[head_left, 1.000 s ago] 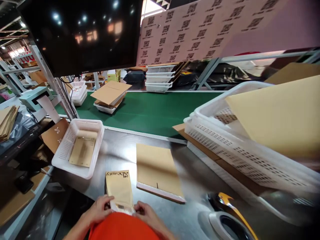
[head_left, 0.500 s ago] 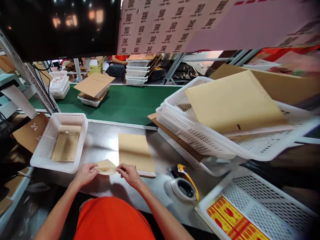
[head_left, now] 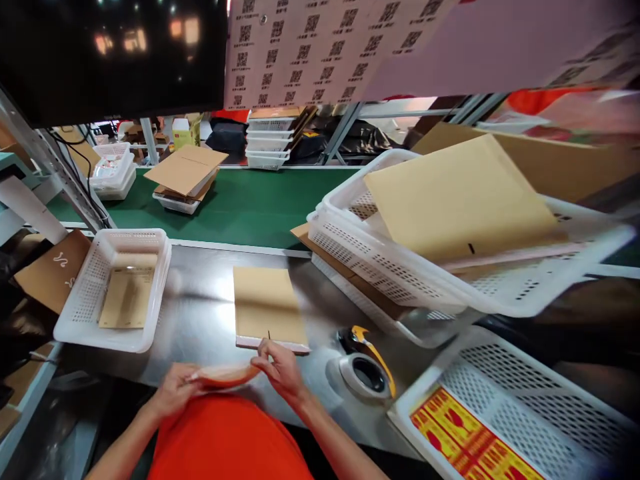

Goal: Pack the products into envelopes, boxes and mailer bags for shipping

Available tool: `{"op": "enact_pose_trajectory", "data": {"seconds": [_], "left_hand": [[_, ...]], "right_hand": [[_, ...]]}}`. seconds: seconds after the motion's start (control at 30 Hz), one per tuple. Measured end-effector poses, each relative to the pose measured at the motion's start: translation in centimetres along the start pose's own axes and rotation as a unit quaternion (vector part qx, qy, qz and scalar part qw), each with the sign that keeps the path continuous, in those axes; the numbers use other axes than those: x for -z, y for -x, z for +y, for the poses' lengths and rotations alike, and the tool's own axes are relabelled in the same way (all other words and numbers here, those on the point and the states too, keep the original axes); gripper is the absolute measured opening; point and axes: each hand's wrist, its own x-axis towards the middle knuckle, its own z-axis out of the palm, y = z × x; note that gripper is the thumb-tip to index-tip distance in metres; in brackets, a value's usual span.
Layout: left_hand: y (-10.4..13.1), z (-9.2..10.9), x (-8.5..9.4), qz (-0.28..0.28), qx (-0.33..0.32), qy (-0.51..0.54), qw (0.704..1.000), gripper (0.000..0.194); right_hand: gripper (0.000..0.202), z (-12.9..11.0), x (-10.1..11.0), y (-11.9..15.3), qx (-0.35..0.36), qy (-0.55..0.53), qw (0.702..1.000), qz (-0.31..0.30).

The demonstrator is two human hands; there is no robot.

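Just above the orange shirt (head_left: 225, 440), a thin, pale, see-through-looking piece (head_left: 227, 375) is stretched between both hands. My left hand (head_left: 175, 390) pinches its left end. At its right end, my right hand (head_left: 281, 370) grips with thumb and fingers. Whether the piece is film or a small bag cannot be made out. Beyond my right hand, a tan kraft mailer (head_left: 270, 300) lies flat on the metal table, a small black mark near its lower edge. To the right sits a tape dispenser (head_left: 367, 373) with a yellow part and a grey roll.
On the left, a white basket (head_left: 161, 287) holds tan packets. At right, stacked white baskets (head_left: 370, 270) carry a large kraft mailer (head_left: 460, 200). Closer is another basket (head_left: 525, 380) with red-yellow labels (head_left: 470, 433). A green belt (head_left: 260, 200) runs behind; a dark screen (head_left: 115, 60) hangs above.
Both hands have come closer to my body with the piece, and my right hand has moved farther from my left. The piece's tan patch no longer shows; orange now appears there.
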Motion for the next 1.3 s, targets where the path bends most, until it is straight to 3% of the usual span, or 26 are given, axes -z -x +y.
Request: {"op": "enact_pose_trajectory", "data": {"seconds": [0.1,0.17,0.2,0.27,0.33,0.37,0.57,0.67,0.73,0.8,0.87,0.93,1.03,1.13,1.2,1.3], "left_hand": [[0.0,-1.1,-0.6,0.145,0.027,0.094,0.985,0.064],[-0.3,-1.1,-0.8,0.224,0.023,0.087,0.971,0.069],[-0.5,-0.9,-0.9,0.233,0.003,0.066,0.97,0.067],[-0.6,-0.6,-1.1,0.211,-0.057,0.016,0.976,0.058],[-0.4,-0.4,-1.1,0.176,-0.113,-0.024,0.978,0.048],[-0.1,-0.3,-1.0,0.174,-0.126,-0.039,0.976,0.045],[0.4,-0.6,-0.1,0.241,-0.143,-0.073,0.957,0.033],[-0.2,-0.3,-0.5,0.247,-0.178,-0.085,0.949,0.026],[-0.5,0.3,-1.1,0.207,-0.185,-0.085,0.957,0.022],[-0.8,1.2,-1.9,0.145,-0.197,-0.084,0.966,0.022],[-0.9,2.2,-2.4,0.104,-0.209,-0.092,0.968,0.028],[-0.9,3.2,-2.7,0.076,-0.202,-0.108,0.97,0.038],[-0.5,4.7,-2.5,0.044,-0.152,-0.14,0.977,0.05],[0.1,5.6,-2.1,0.042,-0.123,-0.176,0.976,0.054],[0.6,5.9,-1.7,0.065,-0.122,-0.184,0.973,0.053],[1.3,6.1,-1.0,0.147,-0.103,-0.152,0.972,0.052]], "right_hand": [[0.056,0.9,-0.2,1.4,-0.011,-0.052,0.995,0.086],[0.061,0.7,-0.7,1.4,-0.006,-0.059,0.993,0.102],[0.071,0.5,-1.1,1.3,0.001,-0.058,0.994,0.089],[0.074,-0.1,-1.8,1.0,0.011,-0.059,0.998,0.018],[0.052,-0.4,-2.2,1.0,0.017,-0.056,0.996,-0.061],[0.051,-0.4,-2.1,1.0,0.024,-0.051,0.995,-0.085],[0.068,-0.7,0.7,1.2,0.105,0.074,0.991,-0.045],[0.059,-2.7,2.2,0.5,0.158,0.16,0.974,-0.008],[0.056,-4.5,2.2,0.0,0.214,0.196,0.957,-0.005],[0.054,-6.2,1.4,-0.4,0.272,0.187,0.942,-0.055],[0.037,-7.3,0.1,-0.7,0.305,0.172,0.931,-0.104],[0.038,-7.9,-1.1,-0.8,0.318,0.177,0.924,-0.115],[0.038,-8.1,-2.0,-0.7,0.289,0.158,0.936,-0.127],[0.034,-8.0,-1.5,-0.5,0.2,0.102,0.958,-0.175],[0.032,-7.7,-0.6,-0.6,0.147,0.088,0.964,-0.204],[0.03,-6.9,1.1,-1.1,0.092,0.097,0.959,-0.251]]}}
